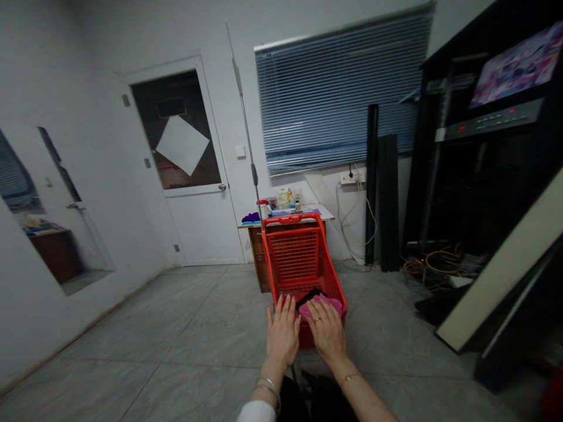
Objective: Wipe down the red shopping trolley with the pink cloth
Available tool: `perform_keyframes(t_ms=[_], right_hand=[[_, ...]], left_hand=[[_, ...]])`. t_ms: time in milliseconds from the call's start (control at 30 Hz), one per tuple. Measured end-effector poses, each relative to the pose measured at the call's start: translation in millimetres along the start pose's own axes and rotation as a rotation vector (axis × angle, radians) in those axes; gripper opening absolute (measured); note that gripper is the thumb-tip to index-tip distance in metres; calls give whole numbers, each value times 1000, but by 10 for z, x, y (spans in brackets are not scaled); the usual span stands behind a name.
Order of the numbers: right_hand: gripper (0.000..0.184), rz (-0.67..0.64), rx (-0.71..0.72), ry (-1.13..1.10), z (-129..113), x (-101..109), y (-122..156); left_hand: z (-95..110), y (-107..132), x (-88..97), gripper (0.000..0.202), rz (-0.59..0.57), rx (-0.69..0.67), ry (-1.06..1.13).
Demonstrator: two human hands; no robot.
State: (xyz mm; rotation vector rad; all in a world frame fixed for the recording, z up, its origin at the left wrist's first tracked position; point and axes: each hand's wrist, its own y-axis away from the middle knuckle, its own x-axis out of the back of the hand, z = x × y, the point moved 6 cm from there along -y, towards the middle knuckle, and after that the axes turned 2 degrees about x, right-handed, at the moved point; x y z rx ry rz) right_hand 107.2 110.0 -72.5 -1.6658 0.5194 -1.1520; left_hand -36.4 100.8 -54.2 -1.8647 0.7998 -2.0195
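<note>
A red plastic shopping cart (294, 258) stands on the floor in front of me. My left hand (282, 332) rests on its near edge, fingers stretched forward. Beside it, my right hand (326, 330), with a ring, lies flat on the same edge, fingertips at a pink cloth (331, 303) inside the cart. Something dark (310, 296) lies in the cart next to the cloth. Both hands look open and flat; what is under the palms is hidden.
Behind the cart is a small desk (323, 215) with bottles, under a window with blue blinds (343, 94). A white door (193, 176) is at the back left. Black shelving with a screen (497, 146), a leaning board (497, 269) and loose cables (433, 264) crowd the right.
</note>
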Motion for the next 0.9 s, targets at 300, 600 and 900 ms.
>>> perform_keyframes(t_ms=[300,600,900], right_hand=[[33,96,-93,46,218,75,51],[33,20,27,-28,310,125,16],[31,73,65,-131,104,89,-49]], left_hand=[[35,2,-21,49,0,21,16],[-11,-10,1,48,-46,22,20],[-48,8,63,47,-38,22,1]])
